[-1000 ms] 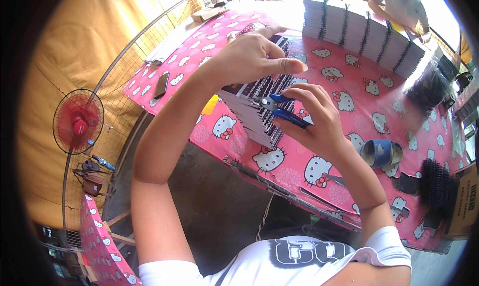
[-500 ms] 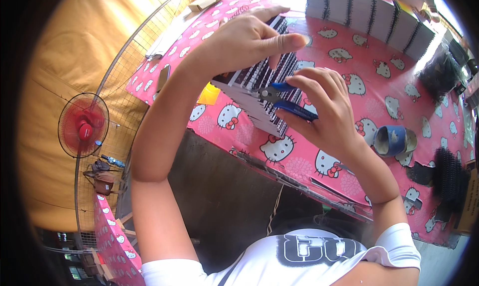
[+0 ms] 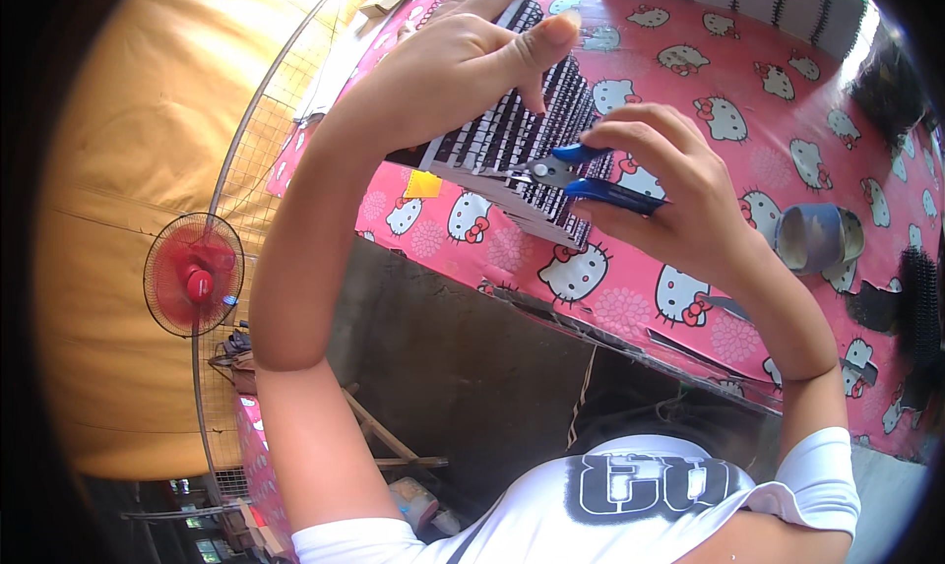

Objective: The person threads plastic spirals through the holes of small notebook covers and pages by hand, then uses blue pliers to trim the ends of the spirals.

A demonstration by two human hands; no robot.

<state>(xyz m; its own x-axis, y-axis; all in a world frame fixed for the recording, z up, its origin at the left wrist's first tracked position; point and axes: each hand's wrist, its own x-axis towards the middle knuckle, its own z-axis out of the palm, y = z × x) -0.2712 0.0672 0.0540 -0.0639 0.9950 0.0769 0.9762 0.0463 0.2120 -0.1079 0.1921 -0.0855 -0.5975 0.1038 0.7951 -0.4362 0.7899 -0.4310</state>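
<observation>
A stack of spiral-bound notebooks (image 3: 512,136) stands on the table, its dark coil spines turned up toward me. Over its far left side lies my left hand (image 3: 482,62), fingers stretched out and thumb pointing right. In my right hand (image 3: 679,180) are blue-handled side cutters (image 3: 600,178), the fingers round the two spread handles. The cutters' metal jaws touch or nearly touch the coil ends at the near edge of the stack; the exact contact is too small to tell.
A row of white spiral-bound books (image 3: 728,3) stands at the far side of the pink patterned tablecloth (image 3: 620,308). To the right are a blue roll (image 3: 809,239) and black coils (image 3: 917,298). A yellow piece (image 3: 423,184) lies left of the stack; a red fan (image 3: 197,279) stands farther left.
The whole view has shifted, with the fan and the far books displaced in it. My right hand still grips the cutters by the coils, and my left hand stays on the stack.
</observation>
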